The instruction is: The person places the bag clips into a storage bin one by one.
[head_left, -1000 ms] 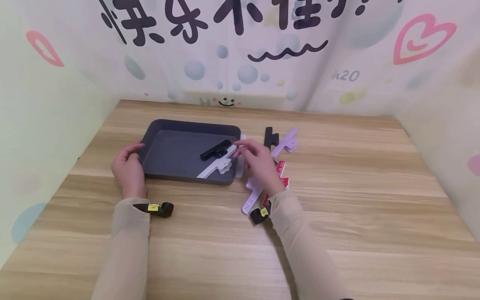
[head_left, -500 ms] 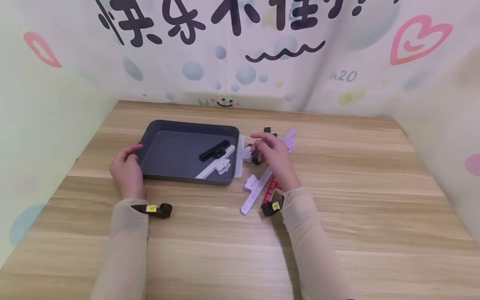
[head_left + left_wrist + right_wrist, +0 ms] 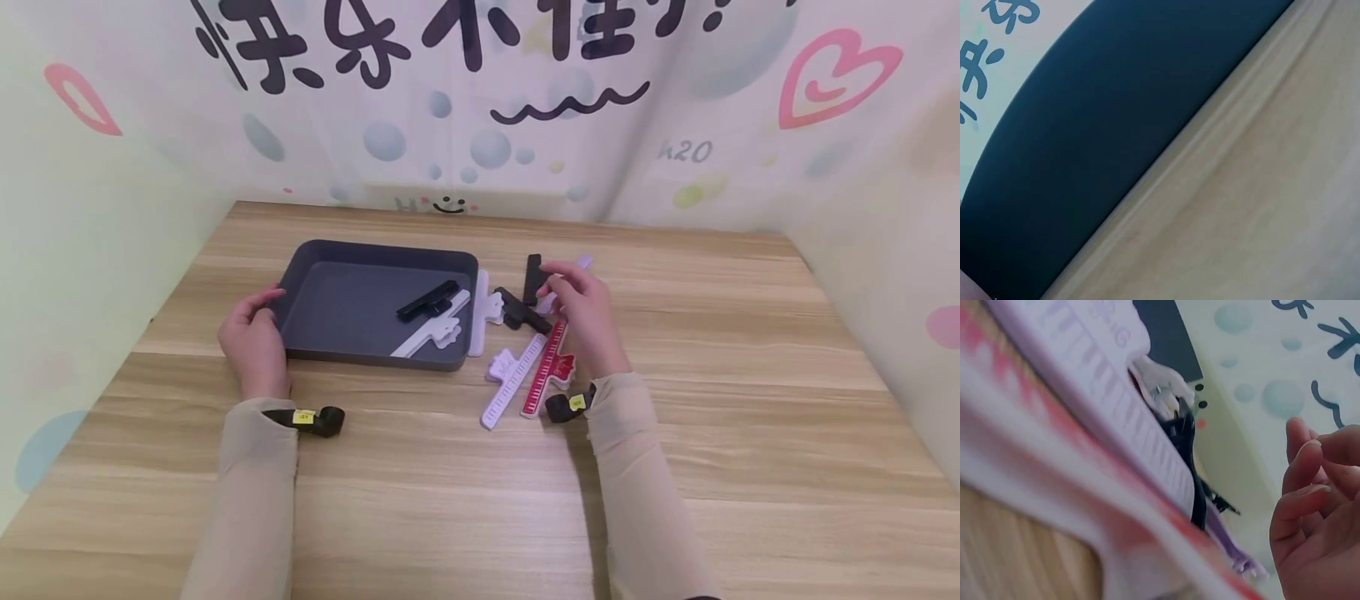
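Observation:
In the head view my left hand (image 3: 255,346) holds the left end of a dark grey tray (image 3: 330,296). Inside the tray's right side lie a black clip (image 3: 423,302) and a white clip (image 3: 427,332). My right hand (image 3: 588,312) hovers over the loose clips right of the tray, its fingers loosely bent around nothing. Partly behind that hand is a purple clip (image 3: 585,262). A black clip (image 3: 533,279) lies just left of its fingertips. In the right wrist view the fingers (image 3: 1300,509) are apart from the clips.
Against the tray's right wall lies a pale clip (image 3: 478,325), beside another black clip (image 3: 521,311). Nearer the front are a lilac clip (image 3: 513,385) and a red clip (image 3: 546,379). A printed curtain (image 3: 637,158) stands behind the wooden table (image 3: 450,500).
My right hand has moved right, away from the tray, bringing the pale, black and red clips into fuller view. My left hand stays at the tray.

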Tool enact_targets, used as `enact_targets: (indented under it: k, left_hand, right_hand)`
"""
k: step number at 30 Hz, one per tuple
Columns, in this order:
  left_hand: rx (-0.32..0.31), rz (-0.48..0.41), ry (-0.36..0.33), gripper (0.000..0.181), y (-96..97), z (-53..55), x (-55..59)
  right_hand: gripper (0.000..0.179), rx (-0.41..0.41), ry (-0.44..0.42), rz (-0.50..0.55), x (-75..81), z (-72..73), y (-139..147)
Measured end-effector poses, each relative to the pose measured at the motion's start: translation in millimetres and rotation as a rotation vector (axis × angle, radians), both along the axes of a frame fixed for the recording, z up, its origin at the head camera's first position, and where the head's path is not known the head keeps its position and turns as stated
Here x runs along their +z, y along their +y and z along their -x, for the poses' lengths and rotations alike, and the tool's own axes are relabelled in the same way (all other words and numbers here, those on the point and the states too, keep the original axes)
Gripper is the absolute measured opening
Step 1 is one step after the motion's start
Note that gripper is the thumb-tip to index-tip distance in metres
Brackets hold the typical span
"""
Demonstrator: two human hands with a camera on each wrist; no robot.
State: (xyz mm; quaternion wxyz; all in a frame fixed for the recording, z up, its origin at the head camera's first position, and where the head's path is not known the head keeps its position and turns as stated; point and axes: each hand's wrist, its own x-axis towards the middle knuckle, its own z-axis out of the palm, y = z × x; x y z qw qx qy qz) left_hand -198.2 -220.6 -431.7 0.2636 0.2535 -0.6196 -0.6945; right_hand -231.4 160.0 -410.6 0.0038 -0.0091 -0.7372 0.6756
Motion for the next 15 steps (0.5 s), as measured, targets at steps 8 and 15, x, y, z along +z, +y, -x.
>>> enact_targets:
  k: [8, 15]
  left_hand:
    - [0.002, 0.011, -0.008, 0.040, 0.6, 0.6, -0.6]
    - [0.000, 0.014, -0.029, 0.040, 4.8, -4.4, 7.6]
  right_hand:
    - [0.031, -0.022, -0.006, 0.001, -12.7, 2.4, 19.2]
    - [0.030, -0.073, -0.021, 0.112, -23.3, 5.9, 30.9]
